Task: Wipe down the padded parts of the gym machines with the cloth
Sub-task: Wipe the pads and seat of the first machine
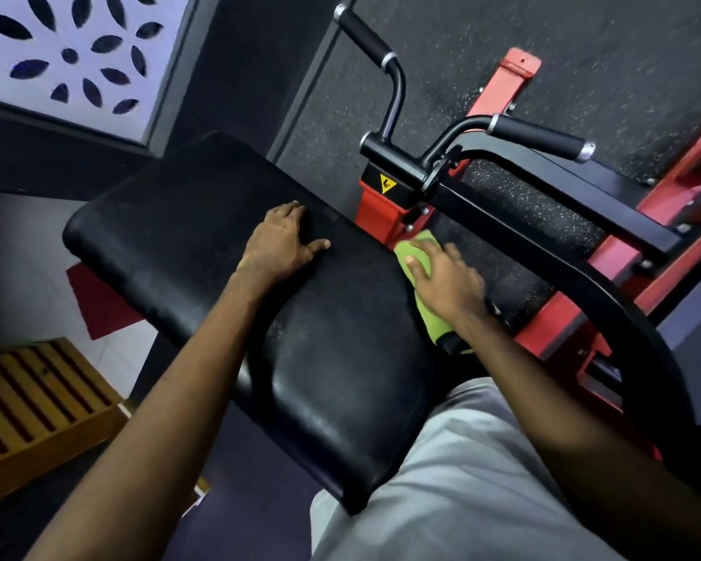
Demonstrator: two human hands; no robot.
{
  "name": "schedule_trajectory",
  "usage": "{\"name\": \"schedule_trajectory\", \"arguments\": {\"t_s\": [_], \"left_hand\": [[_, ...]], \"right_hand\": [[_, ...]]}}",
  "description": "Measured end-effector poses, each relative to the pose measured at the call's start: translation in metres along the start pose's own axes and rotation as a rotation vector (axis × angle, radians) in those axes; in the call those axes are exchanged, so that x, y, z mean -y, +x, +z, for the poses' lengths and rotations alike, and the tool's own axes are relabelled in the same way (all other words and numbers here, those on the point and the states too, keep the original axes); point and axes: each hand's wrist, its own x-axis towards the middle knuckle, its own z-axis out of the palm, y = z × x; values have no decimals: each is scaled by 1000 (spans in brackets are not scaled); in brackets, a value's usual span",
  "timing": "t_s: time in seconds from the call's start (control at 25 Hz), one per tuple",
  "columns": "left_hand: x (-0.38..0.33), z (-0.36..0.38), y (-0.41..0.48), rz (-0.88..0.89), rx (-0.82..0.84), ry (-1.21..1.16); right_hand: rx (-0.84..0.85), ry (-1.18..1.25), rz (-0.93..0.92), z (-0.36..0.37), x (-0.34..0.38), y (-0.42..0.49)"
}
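Black padded rest (227, 301) is seen running across the middle of the view, from 10 o'clock down toward 6 o'clock; sheen and faint smears are noted on its surface.

Left hand (282, 244) is laid palm-down on the pad's upper part. Its fingers are stretched out flat toward 12 o'clock, thumb splayed toward 3 o'clock; nothing is held.

Green cloth (432, 317) is found at the pad's edge at 3 o'clock from the left hand, draped along that edge. It is pressed there under the right hand (442, 277), whose fingers are spread nearly straight over it, thumb lying on the fabric; no closed grasp is seen.

Two black foam grips are noted: one (363, 34) at 12 o'clock, one (537, 133) at 2 o'clock. A yellow warning sticker (386, 183) sits between them on the black bracket. Red frame (519, 66) is visible at 1 to 3 o'clock, slatted wooden box (37, 390) at 8 o'clock, perforated leaf-pattern panel (57, 46) at 10 to 11 o'clock.
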Motion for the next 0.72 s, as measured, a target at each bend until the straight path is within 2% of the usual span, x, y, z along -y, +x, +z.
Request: {"name": "schedule_trajectory", "arguments": {"t_s": [0.2,0.36,0.44,0.56,0.64,0.72], "left_hand": [[26,-10,10,-42,-55,31],[62,-27,23,-139,-113,41],[70,-33,29,-149,-88,15],[73,-30,34,-137,-102,-21],[73,-26,32,-149,-158,-67],[73,-25,32,-150,-186,-84]], "right_hand": [[60,81,-175,11,78,60],[81,47,-327,15,120,83],[108,26,-313,13,107,83],[121,-44,-165,8,67,64],[47,-60,-122,11,64,55],[-13,-23,-168,16,89,68]]}}
